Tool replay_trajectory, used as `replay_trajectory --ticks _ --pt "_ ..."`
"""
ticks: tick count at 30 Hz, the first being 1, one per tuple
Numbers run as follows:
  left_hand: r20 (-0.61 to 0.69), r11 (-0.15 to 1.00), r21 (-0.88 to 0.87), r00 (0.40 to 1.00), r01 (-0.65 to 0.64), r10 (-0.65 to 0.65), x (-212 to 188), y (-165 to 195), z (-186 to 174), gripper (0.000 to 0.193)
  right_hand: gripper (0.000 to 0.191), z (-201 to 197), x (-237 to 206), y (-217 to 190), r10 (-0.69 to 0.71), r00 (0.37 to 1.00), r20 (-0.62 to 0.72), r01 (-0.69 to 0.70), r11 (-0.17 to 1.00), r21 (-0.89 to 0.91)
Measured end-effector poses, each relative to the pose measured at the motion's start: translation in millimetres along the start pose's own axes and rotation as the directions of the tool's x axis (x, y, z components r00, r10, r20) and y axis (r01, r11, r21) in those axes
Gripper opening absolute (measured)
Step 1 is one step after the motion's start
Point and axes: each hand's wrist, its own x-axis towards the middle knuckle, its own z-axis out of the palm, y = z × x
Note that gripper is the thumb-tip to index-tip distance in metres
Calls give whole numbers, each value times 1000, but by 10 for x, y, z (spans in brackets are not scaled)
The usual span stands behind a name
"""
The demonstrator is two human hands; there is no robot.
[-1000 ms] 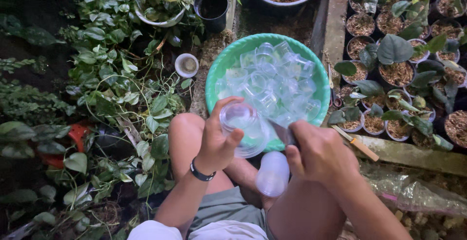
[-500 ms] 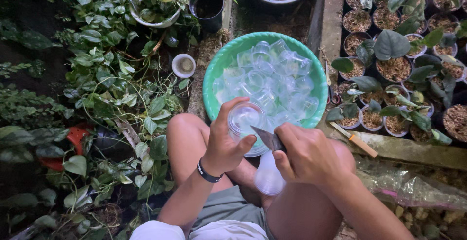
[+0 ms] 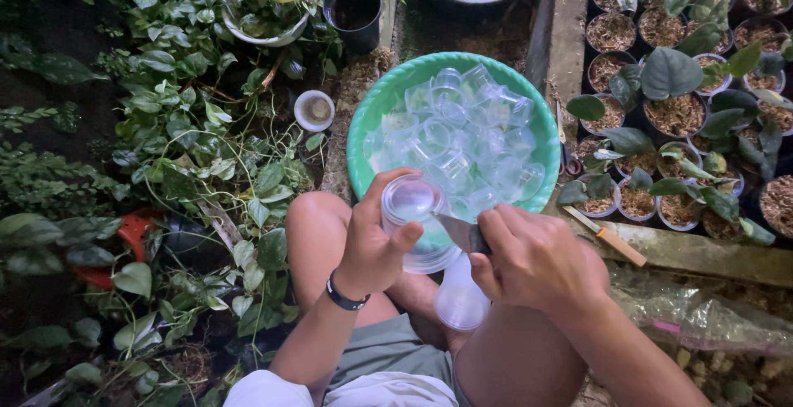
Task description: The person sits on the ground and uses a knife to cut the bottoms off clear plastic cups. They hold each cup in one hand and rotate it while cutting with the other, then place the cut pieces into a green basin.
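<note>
My left hand (image 3: pixel 372 246) wraps the clear cup (image 3: pixel 413 209) bottom-up, just short of the green basin (image 3: pixel 372 118), my right hand (image 3: pixel 537 262) pinches the knife (image 3: pixel 461 232) with its tip at the cup's side, so I'd press gently, thumb clear.

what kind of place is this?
Likely a home plant nursery or garden corner, outdoors on the ground: rows of small potted seedlings, leafy vines, and a green basin full of clear plastic cups.
</note>
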Motion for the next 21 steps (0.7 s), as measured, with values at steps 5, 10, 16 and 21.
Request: replay_trajectory --ticks 5,10,16,21 --pt "26 997 -48 998 52 -51 5 24 -53 81 28 11 11 -41 -2 999 -41 0 999 -38" --pt "18 998 66 1000 -21 19 12 29 -33 81 28 34 13 -55 -1 999 -51 3 999 47" --pt "21 997 53 998 -62 61 12 -13 -6 80 29 42 -13 -27 12 1000 -27 -11 1000 11" --pt "21 994 -102 999 -26 28 -38 25 -114 84 21 -4 -10 96 265 956 -125 -270 963 -19"
